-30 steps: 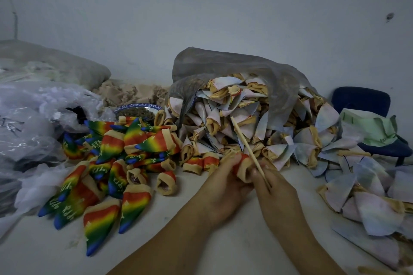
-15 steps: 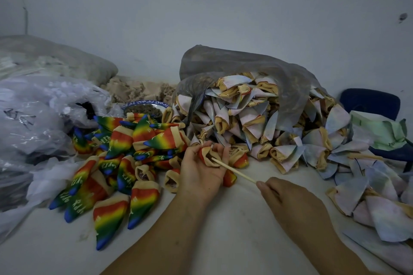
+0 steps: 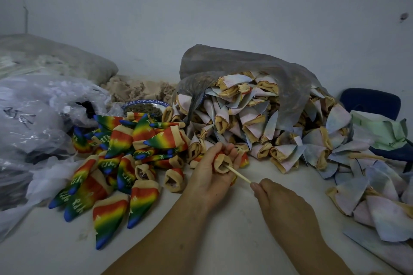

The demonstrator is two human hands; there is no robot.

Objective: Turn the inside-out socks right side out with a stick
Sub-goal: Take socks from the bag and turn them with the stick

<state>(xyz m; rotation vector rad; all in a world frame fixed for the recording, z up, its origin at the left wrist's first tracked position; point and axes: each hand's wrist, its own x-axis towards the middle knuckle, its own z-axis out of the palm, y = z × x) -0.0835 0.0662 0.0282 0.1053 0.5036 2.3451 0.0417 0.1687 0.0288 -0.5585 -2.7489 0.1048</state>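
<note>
We see a small sock with a tan ribbed cuff bunched up inside the curled fingers of the left hand. Its round open mouth faces the right hand. Only the cuff and a little red-orange cloth show between those fingers, and the rest of the sock is hidden in the grip.

A thin pale wooden stick enters that mouth, and its far end is lost inside the sock. It slopes down to the right hand's fingertips, which pinch its near end. The back of the hand hides how the other fingers lie.

Left of the left fingers, a heap of rainbow socks lies on the white tabletop. They are striped red through blue, with white lettering and tan cuffs.

Just beyond the left fingers and off to their right, a pile of pale socks spills from a grey translucent plastic bag. These are washed-out pink and blue with tan cuffs. More of the pale ones lie well to the right of the right fingers.
</note>
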